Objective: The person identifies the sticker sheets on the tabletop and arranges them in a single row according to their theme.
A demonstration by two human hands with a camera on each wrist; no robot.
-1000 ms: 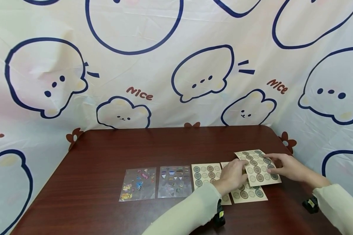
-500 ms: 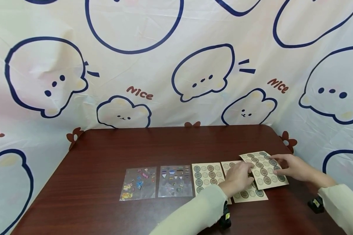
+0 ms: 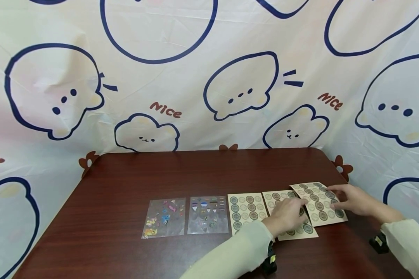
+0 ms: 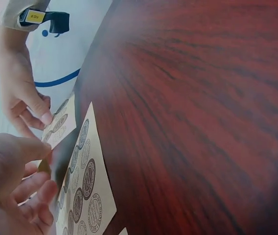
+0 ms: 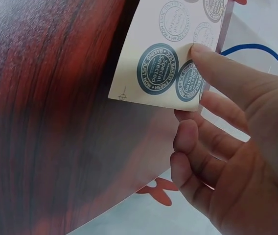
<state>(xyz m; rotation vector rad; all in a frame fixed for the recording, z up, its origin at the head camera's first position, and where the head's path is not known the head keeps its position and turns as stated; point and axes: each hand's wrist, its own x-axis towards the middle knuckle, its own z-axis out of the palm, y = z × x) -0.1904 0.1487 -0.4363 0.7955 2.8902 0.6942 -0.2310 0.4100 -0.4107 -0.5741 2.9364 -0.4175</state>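
Note:
A cream sticker sheet (image 3: 322, 207) with rows of round grey and brown labels is held slightly tilted above the right side of the table. My right hand (image 3: 357, 199) pinches its right edge; in the right wrist view the thumb (image 5: 222, 73) lies on top and fingers are beneath. At the left edge, my left hand (image 3: 288, 215) pinches the sheet between thumb and fingers, as the left wrist view shows. Under it lies a second round-label sheet (image 4: 92, 191), partly covered by the left hand and the held sheet. Another such sheet (image 3: 246, 209) lies left of that.
Two clear sticker sheets lie in the row further left: one with small banners and triangles (image 3: 207, 215), one with colourful figures (image 3: 165, 219). The dark red-brown table (image 3: 195, 174) meets a cartoon-printed cloth (image 3: 192, 89) at the back and sides.
Both hands have moved right with the held sticker sheet and slightly lowered it. More of the sheet beneath now shows. The other sheets have stayed in place.

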